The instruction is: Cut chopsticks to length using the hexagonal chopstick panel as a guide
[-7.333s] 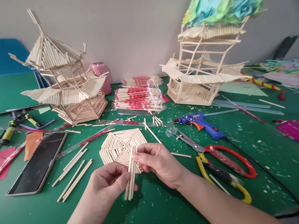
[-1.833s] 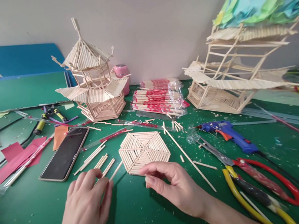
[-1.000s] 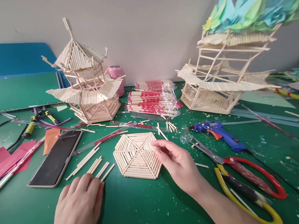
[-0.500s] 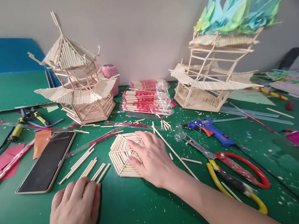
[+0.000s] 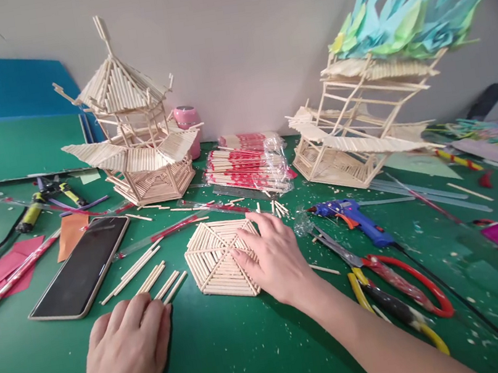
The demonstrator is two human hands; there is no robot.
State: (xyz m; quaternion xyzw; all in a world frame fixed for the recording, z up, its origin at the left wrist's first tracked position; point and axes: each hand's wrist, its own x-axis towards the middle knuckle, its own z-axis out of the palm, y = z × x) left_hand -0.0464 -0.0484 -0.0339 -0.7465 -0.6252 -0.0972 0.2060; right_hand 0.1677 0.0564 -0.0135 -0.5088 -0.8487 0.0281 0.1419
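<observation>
While the right hand [image 5: 276, 260] spreads ungripping fingers over the panel [image 5: 214, 266], perhaps to steady it, they hide its right edge. Just beyond the curled fingers of the left hand [image 5: 127, 354] lie sticks [image 5: 166, 285], presumably for easy reach; its tips are hidden, so any grasp cannot be told.

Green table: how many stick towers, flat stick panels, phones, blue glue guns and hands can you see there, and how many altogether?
Stick towers: 2
Flat stick panel: 1
Phone: 1
Blue glue gun: 1
Hands: 2
Total: 7
</observation>
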